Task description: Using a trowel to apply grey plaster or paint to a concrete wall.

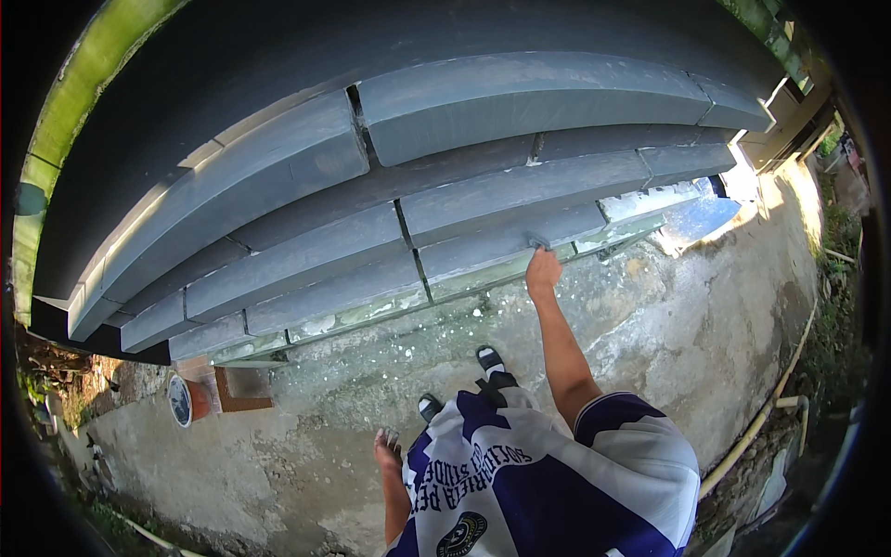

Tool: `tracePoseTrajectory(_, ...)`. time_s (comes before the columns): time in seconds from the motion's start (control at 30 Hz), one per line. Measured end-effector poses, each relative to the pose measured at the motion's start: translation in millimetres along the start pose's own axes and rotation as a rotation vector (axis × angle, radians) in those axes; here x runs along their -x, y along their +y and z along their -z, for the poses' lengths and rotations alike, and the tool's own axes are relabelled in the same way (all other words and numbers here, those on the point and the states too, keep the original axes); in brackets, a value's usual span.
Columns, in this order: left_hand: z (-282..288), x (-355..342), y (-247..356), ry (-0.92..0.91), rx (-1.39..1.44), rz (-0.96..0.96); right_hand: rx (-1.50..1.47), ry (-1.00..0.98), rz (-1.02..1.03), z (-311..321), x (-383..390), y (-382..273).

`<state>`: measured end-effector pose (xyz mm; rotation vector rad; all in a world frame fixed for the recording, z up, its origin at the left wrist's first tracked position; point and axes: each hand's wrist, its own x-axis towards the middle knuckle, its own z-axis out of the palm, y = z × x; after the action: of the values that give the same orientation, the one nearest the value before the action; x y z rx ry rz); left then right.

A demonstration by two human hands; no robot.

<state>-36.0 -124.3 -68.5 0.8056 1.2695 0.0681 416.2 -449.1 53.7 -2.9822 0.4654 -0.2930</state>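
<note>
My right hand point(543, 272) is stretched forward and closed around a small grey hand tool point(535, 239). The tool is blurred, so I cannot tell its exact kind. It is at the lowest grey face of a set of long steps point(520, 246), just above a pale, greenish, worn strip point(371, 314) along the foot. My left hand point(388, 447) hangs low by my side, fingers apart and nothing in it, over the concrete ground.
Grey steps with dark joints rise in front of me. A round bucket point(181, 401) stands at the left beside a reddish-brown block point(243, 390). Pale flecks lie on the concrete point(390, 357) near my sandals point(487, 356). A long pipe point(761, 422) runs along the right edge.
</note>
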Motion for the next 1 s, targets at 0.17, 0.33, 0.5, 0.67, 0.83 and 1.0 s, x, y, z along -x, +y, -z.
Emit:
tracePoseTrajectory(0.17, -1, -7, -7, -0.027, -0.003, 0.034, 0.13, -0.168, 0.528, 1, 51, -108)
tracePoseTrajectory(0.33, -2, -17, -11, -0.058, -0.07, 0.044, -0.72, -0.765, 0.322, 10, 61, -150)
tracePoseTrajectory(0.5, -29, 0, 7, -0.053, -0.084, -0.003, -0.85, -0.554, 0.023, -66, -35, -23)
tracePoseTrajectory(0.67, -21, 7, 0, -0.019, -0.03, -0.033, -0.087, -0.199, 0.351, -36, -146, 105)
tracePoseTrajectory(0.83, -1, 3, -22, 0.02, 0.004, 0.03, -0.112, -0.075, 0.082, -4, -102, 21)
tracePoseTrajectory(1.0, 7, -13, -38, 0.005, -0.028, 0.053, 0.04, -0.165, 0.61, -3, 26, -99)
